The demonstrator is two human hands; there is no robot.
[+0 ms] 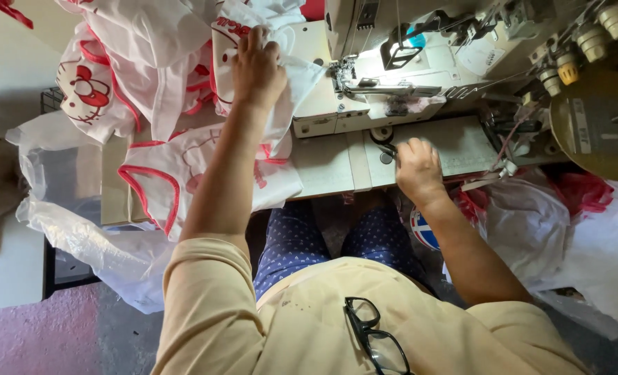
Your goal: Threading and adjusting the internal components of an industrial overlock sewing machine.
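While the left hand (pixel 257 66) grips a white red-trimmed garment piece (pixel 281 83) at eleven o'clock, the right hand (pixel 418 169) pinches small scissors (pixel 386 148); nothing under the presser foot (pixel 343 76), pile (pixel 149 69) unsewn.

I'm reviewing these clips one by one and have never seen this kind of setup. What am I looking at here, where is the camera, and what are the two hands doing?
There is one picture, taken by a camera worn on the person's head and looking down, so you see their own arms, lap and a pair of black glasses hanging at the shirt front. No robot is involved. The person sits at an industrial sewing machine on a pale work table. The left hand presses on a heap of white fabric pieces with red trim piled on the table's left side. The right hand rests on the table edge near small dark snips; whether it grips them is unclear. Plastic bags hang around the table.
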